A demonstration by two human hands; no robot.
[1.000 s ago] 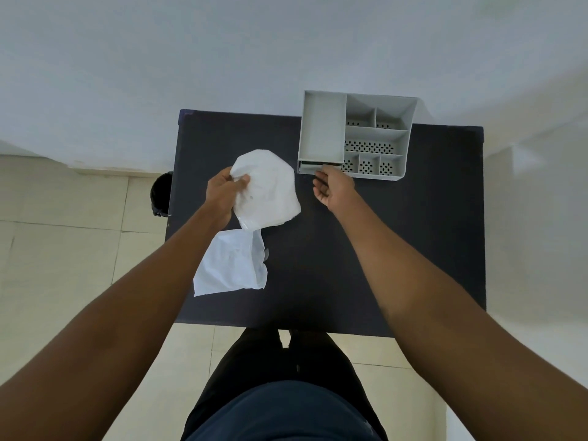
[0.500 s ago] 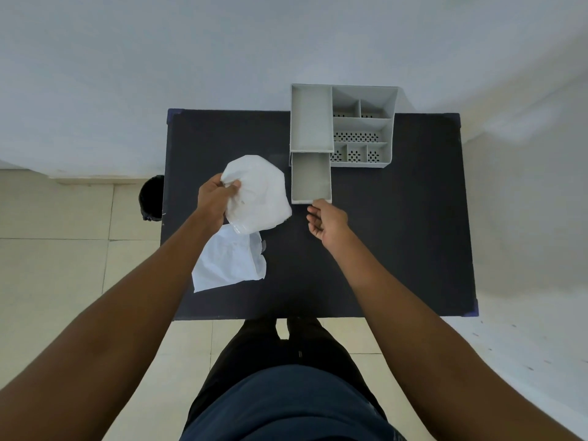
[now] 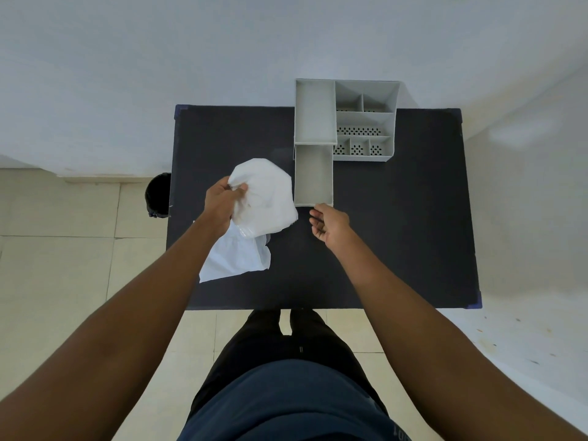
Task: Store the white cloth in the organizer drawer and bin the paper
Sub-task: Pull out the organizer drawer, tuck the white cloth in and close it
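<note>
My left hand (image 3: 222, 202) grips the white cloth (image 3: 267, 198) by its left edge and holds it above the dark table (image 3: 397, 233), just left of the drawer. The grey organizer (image 3: 366, 122) stands at the table's back edge. Its drawer (image 3: 313, 176) is pulled out toward me and shows nothing inside. My right hand (image 3: 329, 222) hovers just in front of the drawer's front edge, fingers loosely curled and apart, holding nothing. A crumpled white paper (image 3: 235, 259) lies flat on the table below the cloth, partly covered by it.
A black bin (image 3: 157, 194) stands on the tiled floor against the table's left side. A white wall runs behind the table. My legs are at the table's near edge.
My right hand pulled the drawer out of the organizer toward me and has let go of it. My left hand keeps the cloth raised, shifted slightly toward the drawer.
</note>
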